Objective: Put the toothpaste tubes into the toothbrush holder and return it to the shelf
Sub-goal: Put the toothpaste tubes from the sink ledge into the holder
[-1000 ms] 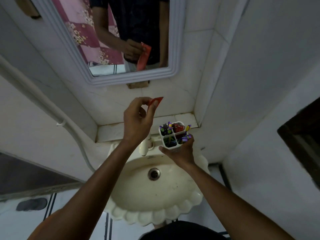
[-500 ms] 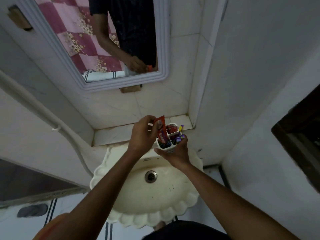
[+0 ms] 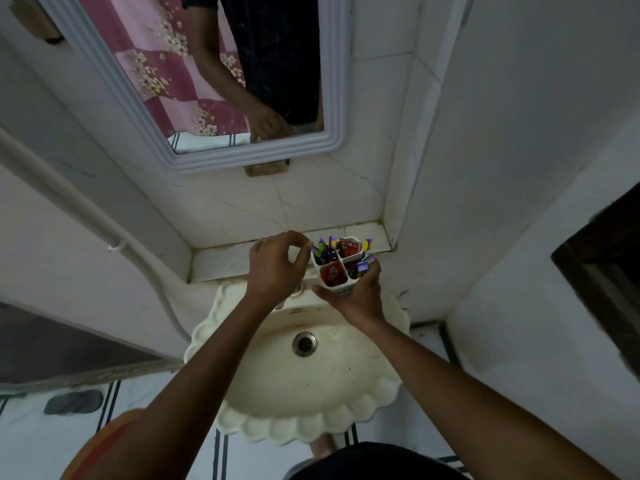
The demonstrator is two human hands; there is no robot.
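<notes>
Right hand (image 3: 356, 289) grips the toothbrush holder (image 3: 337, 268) from below at frame centre, above the sink (image 3: 304, 375); two red toothpaste tubes (image 3: 333, 276) sit inside. Left hand (image 3: 277, 265), loosely curled and empty, hovers beside. Risk: a tilt while reaching for the shelf (image 3: 235, 259) could spill the contents.

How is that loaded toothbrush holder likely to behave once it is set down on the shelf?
The toothbrush holder looks like light white plastic, since the right hand alone carries it. Toothbrushes poke above its rim, so it may be top-heavy and apt to tip. The shelf is narrow; set it down square.
</notes>
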